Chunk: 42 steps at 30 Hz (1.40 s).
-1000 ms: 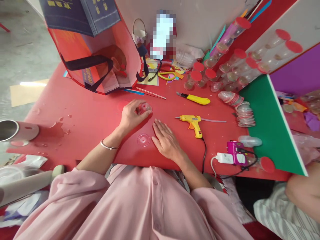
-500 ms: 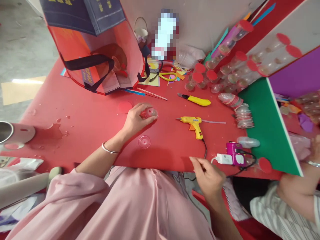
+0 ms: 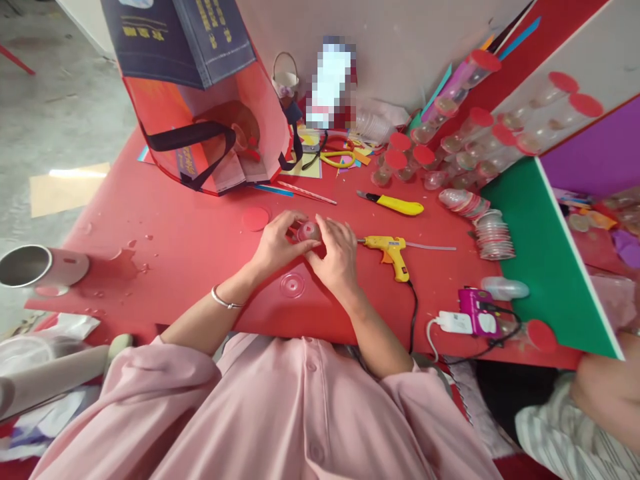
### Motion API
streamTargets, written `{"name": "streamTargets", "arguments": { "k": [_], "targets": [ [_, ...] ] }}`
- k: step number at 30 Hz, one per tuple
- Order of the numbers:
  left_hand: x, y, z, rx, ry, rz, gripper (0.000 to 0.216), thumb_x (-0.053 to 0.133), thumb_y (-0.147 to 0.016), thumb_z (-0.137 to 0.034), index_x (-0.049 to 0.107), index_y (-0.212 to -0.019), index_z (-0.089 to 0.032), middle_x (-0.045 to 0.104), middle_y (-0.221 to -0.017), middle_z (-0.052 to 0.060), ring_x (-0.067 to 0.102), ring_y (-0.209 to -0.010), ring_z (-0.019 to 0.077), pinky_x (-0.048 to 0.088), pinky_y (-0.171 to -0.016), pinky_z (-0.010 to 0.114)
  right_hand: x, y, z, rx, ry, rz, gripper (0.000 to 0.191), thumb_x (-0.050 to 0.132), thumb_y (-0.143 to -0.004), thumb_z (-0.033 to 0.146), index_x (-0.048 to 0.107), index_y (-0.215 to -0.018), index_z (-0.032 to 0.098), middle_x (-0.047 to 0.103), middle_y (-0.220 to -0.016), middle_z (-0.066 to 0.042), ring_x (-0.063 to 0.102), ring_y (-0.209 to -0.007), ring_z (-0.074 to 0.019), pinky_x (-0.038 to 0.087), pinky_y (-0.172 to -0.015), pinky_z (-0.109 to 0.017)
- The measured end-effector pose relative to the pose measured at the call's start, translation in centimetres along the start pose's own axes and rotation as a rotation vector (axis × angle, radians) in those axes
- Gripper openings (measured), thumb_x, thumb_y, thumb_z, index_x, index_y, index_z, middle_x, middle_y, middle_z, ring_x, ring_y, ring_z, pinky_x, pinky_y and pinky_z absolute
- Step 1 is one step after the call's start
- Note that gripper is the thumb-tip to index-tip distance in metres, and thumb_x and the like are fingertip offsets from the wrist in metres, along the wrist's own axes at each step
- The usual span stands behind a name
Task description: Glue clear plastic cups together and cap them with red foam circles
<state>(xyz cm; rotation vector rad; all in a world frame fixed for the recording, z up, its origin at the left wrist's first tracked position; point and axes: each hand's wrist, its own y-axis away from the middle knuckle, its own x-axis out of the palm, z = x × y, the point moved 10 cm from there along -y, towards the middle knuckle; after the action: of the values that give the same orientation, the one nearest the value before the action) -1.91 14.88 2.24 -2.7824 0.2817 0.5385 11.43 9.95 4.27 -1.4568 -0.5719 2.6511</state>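
Note:
My left hand (image 3: 277,245) and my right hand (image 3: 337,254) meet over the red table (image 3: 175,247), both with fingers curled round a small clear plastic cup (image 3: 309,231) with red inside. A clear plastic lid (image 3: 293,285) lies flat on the table just below the hands. A red paper disc (image 3: 255,218) lies to the left of my left hand. A yellow glue gun (image 3: 391,251) rests right beside my right hand, its cord running off the front edge.
A red-and-blue tote bag (image 3: 200,100) stands at the back left. A yellow utility knife (image 3: 395,203), stacks of clear lids (image 3: 493,233) and several red-capped cups (image 3: 425,160) lie to the right. A green board (image 3: 540,260) stands right; a metal cup (image 3: 35,267) and spilled water left. Another person's arm (image 3: 600,393) shows bottom right.
My right hand left the table, dropped below its front edge, then came back up to join my left hand on the small cup. The left hand shifted slightly right with the cup.

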Motion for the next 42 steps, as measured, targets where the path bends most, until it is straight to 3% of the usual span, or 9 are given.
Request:
{"name": "streamTargets", "arguments": {
  "k": [5, 9, 11, 16, 20, 24, 29, 35, 42],
  "targets": [
    [0.0, -0.1, 0.5, -0.030, -0.061, 0.006, 0.045, 0.087, -0.074, -0.041, 0.066, -0.109, -0.019, 0.072, -0.102, 0.007, 0.068, -0.088, 0.0203, 0.054, -0.077, 0.033, -1.2, 1.3, 0.0, 0.008, -0.032, -0.062, 0.062, 0.062, -0.098, 0.033, 0.044, -0.155, 0.021, 0.061, -0.147, -0.013, 0.054, -0.137, -0.0306, 0.038, -0.121, -0.054],
    [-0.5, -0.3, 0.5, -0.022, -0.098, -0.010, 0.041, 0.084, -0.077, -0.040, 0.068, -0.110, -0.020, 0.073, -0.102, 0.006, 0.068, -0.089, 0.0197, 0.054, -0.077, 0.032, -3.0, 3.9, 1.2, 0.003, -0.141, -0.066, 0.037, 0.057, -0.103, 0.032, 0.061, -0.139, 0.025, 0.077, -0.116, -0.007, 0.067, -0.114, -0.0234, 0.042, -0.118, -0.050],
    [-0.7, -0.4, 0.3, 0.015, -0.129, -0.027, 0.042, 0.085, -0.076, -0.041, 0.069, -0.109, -0.020, 0.073, -0.101, 0.005, 0.068, -0.088, 0.0196, 0.053, -0.077, 0.032, -3.0, 5.0, 2.5, -0.046, -0.203, -0.011, 0.035, 0.062, -0.101, 0.038, 0.064, -0.134, 0.026, 0.078, -0.110, -0.004, 0.069, -0.108, -0.0222, 0.044, -0.116, -0.049],
    [-0.4, -0.4, -0.2, 0.109, -0.145, -0.017, 0.039, 0.085, -0.076, -0.037, 0.070, -0.108, -0.020, 0.074, -0.102, 0.006, 0.068, -0.089, 0.0203, 0.054, -0.078, 0.033, -0.5, 6.8, 5.2, -0.153, -0.195, 0.163, 0.061, 0.076, -0.090, 0.052, 0.059, -0.141, 0.024, 0.072, -0.129, -0.008, 0.063, -0.120, -0.0271, 0.045, -0.113, -0.047],
    [-0.3, -0.2, -1.2, 0.162, -0.130, -0.022, 0.038, 0.086, -0.074, -0.028, 0.071, -0.108, -0.019, 0.073, -0.111, 0.008, 0.069, -0.102, 0.0230, 0.056, -0.085, 0.034, 1.6, 7.4, 5.6, -0.164, -0.178, 0.238, 0.053, 0.077, -0.091, 0.037, 0.059, -0.140, 0.024, 0.071, -0.132, -0.007, 0.060, -0.123, -0.0260, 0.046, -0.109, -0.045],
    [-0.5, 0.0, -2.1, 0.189, -0.130, -0.037, 0.039, 0.083, -0.074, -0.019, 0.073, -0.111, -0.020, 0.070, -0.122, 0.010, 0.068, -0.111, 0.0244, 0.056, -0.090, 0.036, 1.7, 7.9, 5.2, -0.155, -0.176, 0.215, 0.043, 0.073, -0.094, 0.027, 0.062, -0.135, 0.025, 0.073, -0.128, -0.006, 0.061, -0.121, -0.0249, 0.047, -0.107, -0.044],
    [-0.6, 0.0, -1.7, 0.154, -0.101, -0.037, 0.041, 0.082, -0.073, -0.018, 0.075, -0.114, -0.021, 0.063, -0.131, 0.012, 0.066, -0.113, 0.0248, 0.059, -0.084, 0.034, 0.8, 8.1, 5.1, -0.164, -0.182, 0.151, 0.043, 0.072, -0.094, 0.025, 0.063, -0.135, 0.026, 0.073, -0.127, -0.006, 0.062, -0.119, -0.0244, 0.048, -0.106, -0.043],
    [-1.0, -0.1, -1.1, 0.161, -0.025, -0.079, 0.044, 0.080, -0.076, -0.017, 0.073, -0.119, -0.023, 0.062, -0.125, 0.008, 0.065, -0.112, 0.0217, 0.059, -0.081, 0.030, 0.6, 7.9, 4.7, -0.164, -0.168, 0.120, 0.046, 0.069, -0.095, 0.024, 0.060, -0.140, 0.027, 0.072, -0.131, -0.005, 0.062, -0.121, -0.0244, 0.048, -0.108, -0.043],
    [-1.6, -0.2, -1.1, 0.143, -0.019, -0.137, 0.072, 0.077, -0.072, -0.012, 0.057, -0.140, -0.027, 0.062, -0.126, 0.008, 0.065, -0.105, 0.0197, 0.059, -0.076, 0.028, 0.5, 7.6, 3.7, -0.150, -0.143, 0.111, 0.046, 0.069, -0.095, 0.024, 0.060, -0.141, 0.026, 0.072, -0.132, -0.005, 0.063, -0.120, -0.0249, 0.048, -0.107, -0.044]
  ]
}}
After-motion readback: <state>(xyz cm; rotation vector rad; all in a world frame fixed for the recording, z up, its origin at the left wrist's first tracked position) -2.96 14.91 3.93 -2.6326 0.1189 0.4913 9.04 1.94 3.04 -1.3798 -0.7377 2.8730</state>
